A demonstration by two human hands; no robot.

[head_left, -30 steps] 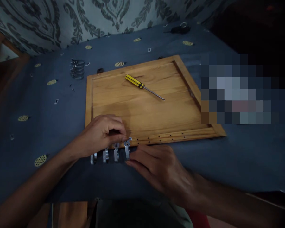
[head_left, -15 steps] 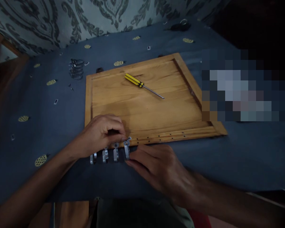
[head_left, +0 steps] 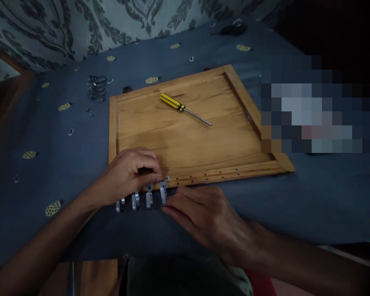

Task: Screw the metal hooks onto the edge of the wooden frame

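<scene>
A framed wooden panel (head_left: 179,139) lies before me, with a row of small dark holes along its near edge. My right hand (head_left: 203,209) pinches the lower, curved end of a metal hook (head_left: 163,194) at that edge. With thumb and fingers closed, my left hand (head_left: 135,172) is at the top of the same hook; what lies between its fingertips is too small to make out. To the left, more metal hooks (head_left: 149,199) hang along the edge, partly behind my left hand. A yellow-handled screwdriver (head_left: 172,102) rests on the panel.
A cluster of hooks (head_left: 97,88) lies on the blue patterned cloth (head_left: 49,135) at the left, with small screws (head_left: 91,115) near it. A dark object with a ring (head_left: 234,28) is at the back. A blurred-out patch covers the right side.
The view has shifted slightly. Both hands keep the same hold at the hook on the panel's near edge; nothing else visibly differs.
</scene>
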